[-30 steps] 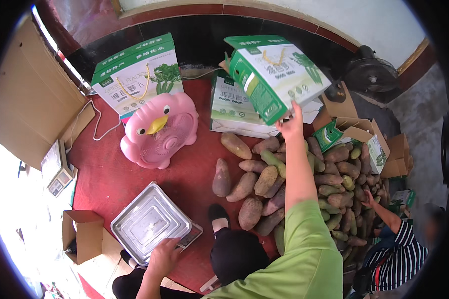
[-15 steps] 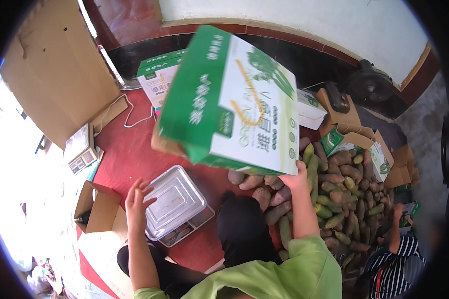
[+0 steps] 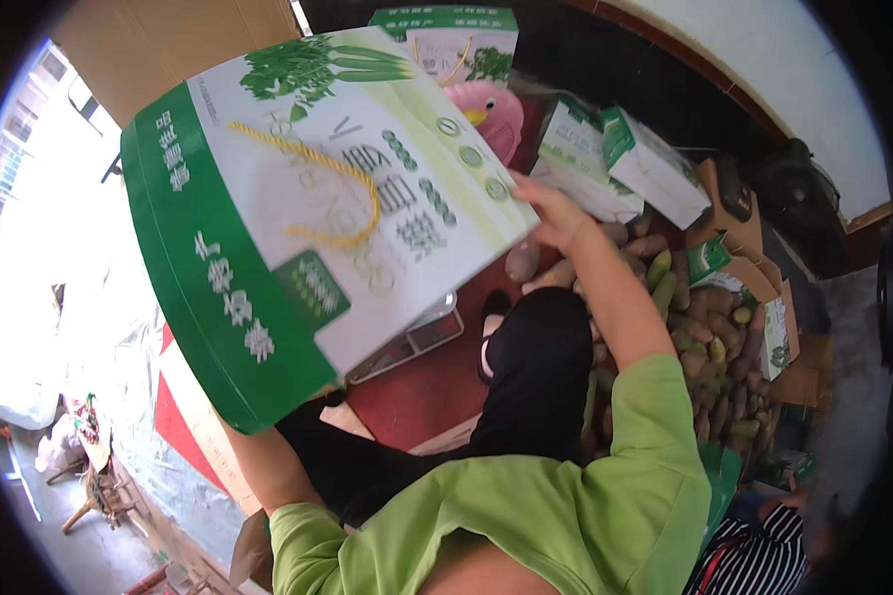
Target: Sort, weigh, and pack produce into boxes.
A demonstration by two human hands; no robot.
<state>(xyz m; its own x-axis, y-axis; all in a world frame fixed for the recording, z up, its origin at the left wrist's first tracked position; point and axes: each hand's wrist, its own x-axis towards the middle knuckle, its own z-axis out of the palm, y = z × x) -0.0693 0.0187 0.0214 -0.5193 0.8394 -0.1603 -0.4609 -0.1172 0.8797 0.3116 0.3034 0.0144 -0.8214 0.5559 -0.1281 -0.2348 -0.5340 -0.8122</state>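
Green-and-white carton (image 3: 303, 203) is extending leftward from the right hand (image 3: 551, 212), which is gripping its edge; lifting appears done, setting-down outstanding. It is hiding the left hand; grip indeterminable.

Green-and-white carton (image 3: 308, 203) swung left, scale (image 3: 429, 337) now mostly covered, left hand now hidden behind carton

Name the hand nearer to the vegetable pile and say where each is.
Right. The right hand, holding the box, is near the upper left of the pile; the left hand is hidden behind the box, its forearm farther left.
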